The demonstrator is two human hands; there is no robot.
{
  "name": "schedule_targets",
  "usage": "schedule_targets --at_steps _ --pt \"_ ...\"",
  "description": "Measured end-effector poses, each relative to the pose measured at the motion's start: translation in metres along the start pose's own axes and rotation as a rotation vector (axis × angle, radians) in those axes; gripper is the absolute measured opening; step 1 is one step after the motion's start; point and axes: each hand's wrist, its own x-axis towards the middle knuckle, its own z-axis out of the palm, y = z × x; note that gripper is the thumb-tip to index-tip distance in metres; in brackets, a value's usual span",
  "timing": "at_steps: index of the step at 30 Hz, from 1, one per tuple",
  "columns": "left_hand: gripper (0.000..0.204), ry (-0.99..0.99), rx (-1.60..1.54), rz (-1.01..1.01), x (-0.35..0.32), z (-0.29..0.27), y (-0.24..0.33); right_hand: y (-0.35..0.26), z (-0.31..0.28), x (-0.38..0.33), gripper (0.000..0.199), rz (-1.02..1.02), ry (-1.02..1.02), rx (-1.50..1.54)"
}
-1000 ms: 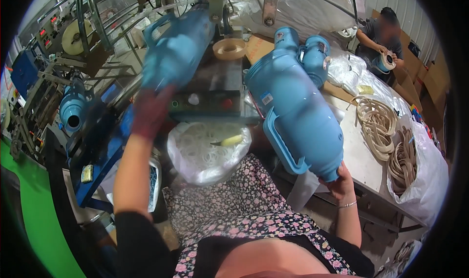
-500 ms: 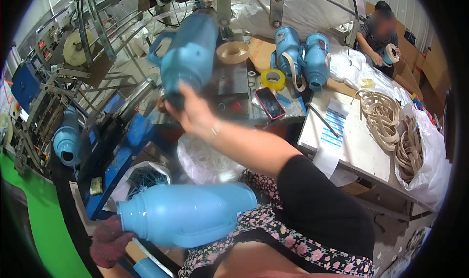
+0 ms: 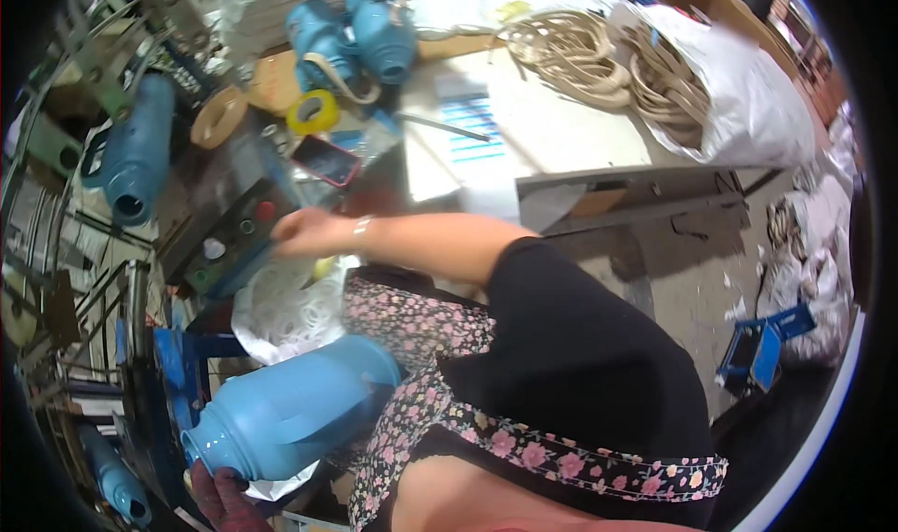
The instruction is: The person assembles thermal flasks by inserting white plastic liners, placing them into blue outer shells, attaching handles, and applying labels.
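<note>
Blue flask shell (image 3: 290, 415) clamped by left hand (image 3: 224, 496); right hand's (image 3: 304, 233) grip unclear.

the left hand (image 3: 224, 495), in a dark red glove, grips the neck of a large blue plastic jug (image 3: 290, 410) lying tilted across the lap. the right hand (image 3: 299, 233) reaches out bare, with a bracelet on the wrist, to the control box (image 3: 229, 242) with its coloured buttons at the desk's near left corner, fingers touching its edge. just below lies a bag of white rings (image 3: 285, 307). further back on the desk (image 3: 552, 139) sit a phone (image 3: 325, 160), a yellow tape roll (image 3: 313, 113) and two more blue jugs (image 3: 351, 31).
</note>
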Motion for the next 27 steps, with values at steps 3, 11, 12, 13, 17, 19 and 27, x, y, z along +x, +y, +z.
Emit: schedule_targets --at_steps 3,11,12,13,17,19,27 --pt "0.02 -0.172 0.125 -0.355 0.08 0.038 0.078 0.027 -0.128 -0.101 0.029 0.157 0.422 -0.299" --pt "0.014 -0.143 -0.083 0.005 0.128 0.102 0.087 0.119 -0.4 -0.314 0.032 0.889 1.0 -1.478" --pt "0.017 -0.194 -0.121 -0.38 0.138 0.109 0.108 0.12 -0.398 -0.316 0.032 0.894 0.993 -1.48" --pt "0.018 -0.223 -0.051 -0.429 0.136 0.113 0.106 0.113 -0.393 -0.311 0.031 0.915 0.853 -1.515" --pt "0.028 -0.222 -0.074 -0.569 0.114 0.126 0.085 0.091 -0.396 -0.296 0.031 0.857 0.674 -1.585" --pt "0.04 -0.075 -0.177 -0.6 0.107 0.13 0.064 0.091 -0.409 -0.282 0.031 0.709 0.796 -1.578" --pt "0.04 -0.098 -0.271 -0.655 0.109 0.154 0.016 0.068 -0.455 -0.199 0.054 0.833 0.636 -1.434"
